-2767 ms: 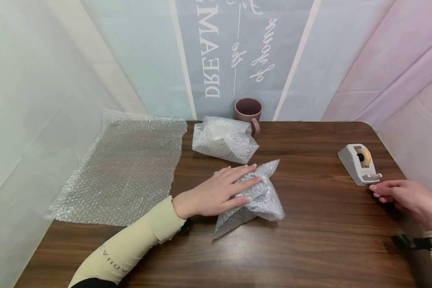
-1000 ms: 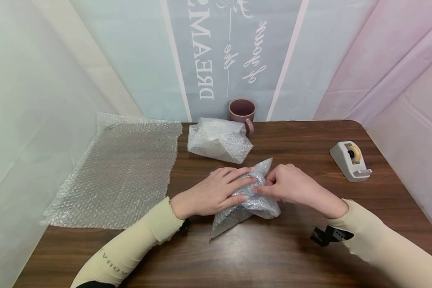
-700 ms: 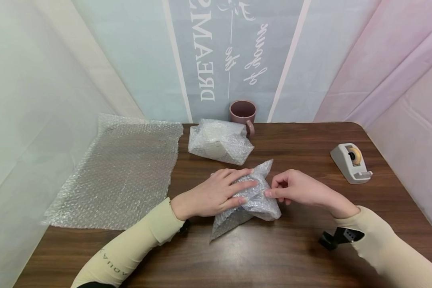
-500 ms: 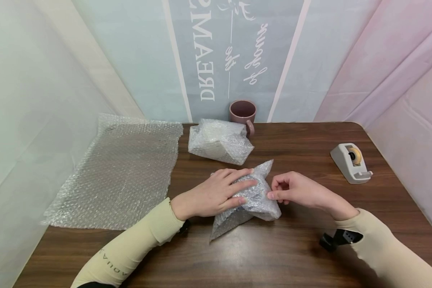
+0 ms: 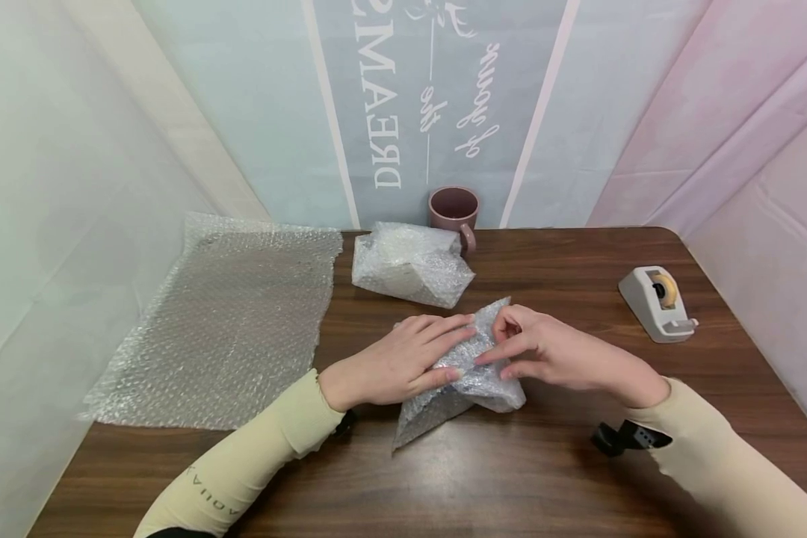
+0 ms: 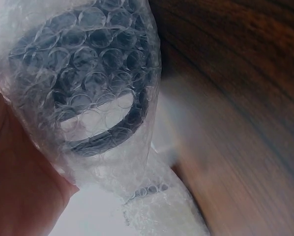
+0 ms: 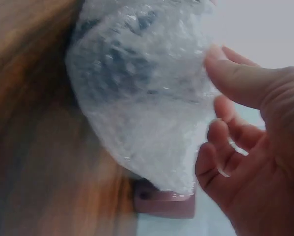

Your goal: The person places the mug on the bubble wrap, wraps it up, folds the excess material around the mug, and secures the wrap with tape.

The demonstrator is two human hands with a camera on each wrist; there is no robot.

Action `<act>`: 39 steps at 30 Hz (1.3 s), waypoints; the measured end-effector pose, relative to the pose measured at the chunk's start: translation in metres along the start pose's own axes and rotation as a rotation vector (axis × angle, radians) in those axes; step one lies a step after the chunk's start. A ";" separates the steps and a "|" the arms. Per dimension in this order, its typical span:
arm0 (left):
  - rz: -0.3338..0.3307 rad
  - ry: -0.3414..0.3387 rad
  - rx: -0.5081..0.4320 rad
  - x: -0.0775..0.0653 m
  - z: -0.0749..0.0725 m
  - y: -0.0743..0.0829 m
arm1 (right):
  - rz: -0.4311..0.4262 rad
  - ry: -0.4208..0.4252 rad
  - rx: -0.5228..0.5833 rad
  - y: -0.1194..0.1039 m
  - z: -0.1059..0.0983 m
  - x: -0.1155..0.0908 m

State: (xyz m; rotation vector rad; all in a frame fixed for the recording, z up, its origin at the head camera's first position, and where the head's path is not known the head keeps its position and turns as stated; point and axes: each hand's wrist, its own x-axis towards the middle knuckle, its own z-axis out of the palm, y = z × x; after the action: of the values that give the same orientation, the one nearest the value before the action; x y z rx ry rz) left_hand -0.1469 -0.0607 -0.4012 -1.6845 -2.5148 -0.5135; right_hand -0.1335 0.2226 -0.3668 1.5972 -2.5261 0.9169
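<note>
A mug wrapped in bubble wrap (image 5: 487,385) lies mid-table, its loose corners sticking out. Its dark blue body and handle loop show through the bubbles in the left wrist view (image 6: 100,93). My left hand (image 5: 397,362) rests on the parcel from the left, fingers spread and straight. From the right, my right hand (image 5: 561,355) reaches over the wrap with its index finger extended, the tip at the top of the parcel. Its thumb is near the parcel's right side and the other fingers are bent. Whether tape is on the wrap is too small to tell.
Behind the parcel lies another bubble-wrapped bundle (image 5: 410,265), in front of a mauve mug (image 5: 453,213) near the wall. A flat bubble wrap sheet (image 5: 229,329) covers the table's left side. A white tape dispenser (image 5: 659,306) stands at the right.
My right hand has come from beside the tape dispenser to the parcel. In the last half second its index finger has straightened and moved left onto the wrap. The left hand stays put.
</note>
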 end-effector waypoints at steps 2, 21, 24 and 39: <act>-0.002 0.002 -0.002 0.000 0.000 0.000 | -0.009 -0.032 -0.031 0.001 -0.002 0.002; -0.002 -0.008 -0.011 0.001 -0.002 0.001 | -0.022 -0.101 -0.170 0.003 0.002 0.011; -0.011 -0.014 -0.026 0.000 -0.003 0.001 | -0.007 -0.096 -0.169 0.000 0.002 0.011; -0.026 0.005 -0.096 -0.001 -0.004 0.000 | 0.045 0.131 -0.092 0.001 0.012 -0.009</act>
State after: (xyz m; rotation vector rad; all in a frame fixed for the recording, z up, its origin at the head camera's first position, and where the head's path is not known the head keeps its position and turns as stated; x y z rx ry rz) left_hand -0.1470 -0.0626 -0.3980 -1.6818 -2.5503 -0.6493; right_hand -0.1263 0.2244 -0.3802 1.4125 -2.4852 0.8642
